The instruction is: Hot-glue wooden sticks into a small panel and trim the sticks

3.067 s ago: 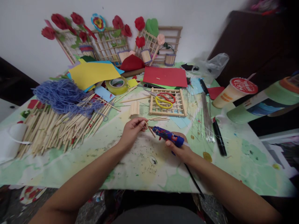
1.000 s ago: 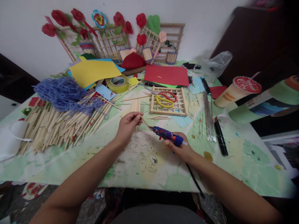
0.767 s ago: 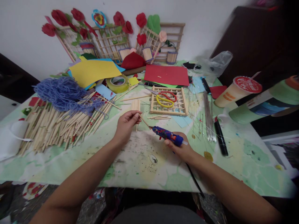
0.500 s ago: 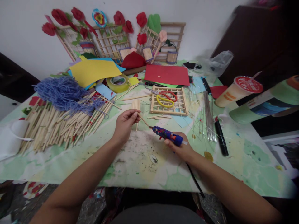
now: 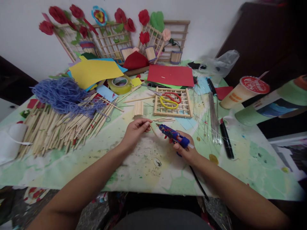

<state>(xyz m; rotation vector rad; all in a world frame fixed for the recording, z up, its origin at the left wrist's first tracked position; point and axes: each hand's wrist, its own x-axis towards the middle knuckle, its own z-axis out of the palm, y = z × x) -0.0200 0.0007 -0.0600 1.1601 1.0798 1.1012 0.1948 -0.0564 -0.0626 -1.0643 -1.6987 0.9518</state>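
My left hand (image 5: 137, 131) pinches a thin wooden stick (image 5: 153, 130) by its upper end, over the middle of the table. In my right hand (image 5: 188, 151) is a blue glue gun (image 5: 174, 135), its nozzle pointing up and left, a small gap from the stick. Beyond my left hand lies a small panel of sticks side by side (image 5: 138, 108). A few short sticks (image 5: 164, 119) rest between it and a square stick lattice (image 5: 172, 111). Scissors with red and yellow handles (image 5: 169, 100) lie on the lattice.
A heap of sticks (image 5: 59, 129) and tangled blue yarn (image 5: 59, 94) fill the left side. Wires (image 5: 214, 123), a black marker (image 5: 226, 139), a sealed drink cup (image 5: 244, 91) and a green bottle (image 5: 271, 107) are at the right. Stick trellises with paper flowers (image 5: 115, 36) lean against the wall.
The stick has swung to a steeper slant and come away from the nozzle. My left hand has shifted right and nearer, uncovering the small stick panel; the glue gun has moved slightly right.
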